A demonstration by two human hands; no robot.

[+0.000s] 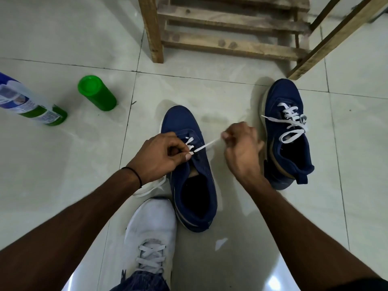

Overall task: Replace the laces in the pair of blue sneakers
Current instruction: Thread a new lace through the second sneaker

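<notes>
Two blue sneakers stand on the tiled floor. The near sneaker sits in the middle with a white lace threaded through its front eyelets only. My left hand pinches the lace at the eyelets. My right hand pinches the lace's free end and holds it taut to the right. More of the lace trails on the floor under my left wrist. The second sneaker stands to the right, laced in white with a loose loop.
A wooden rack stands at the back. A green cylinder and a green bottle with a blue-and-white label stand at the left. My foot in a white sneaker is just below the near blue sneaker.
</notes>
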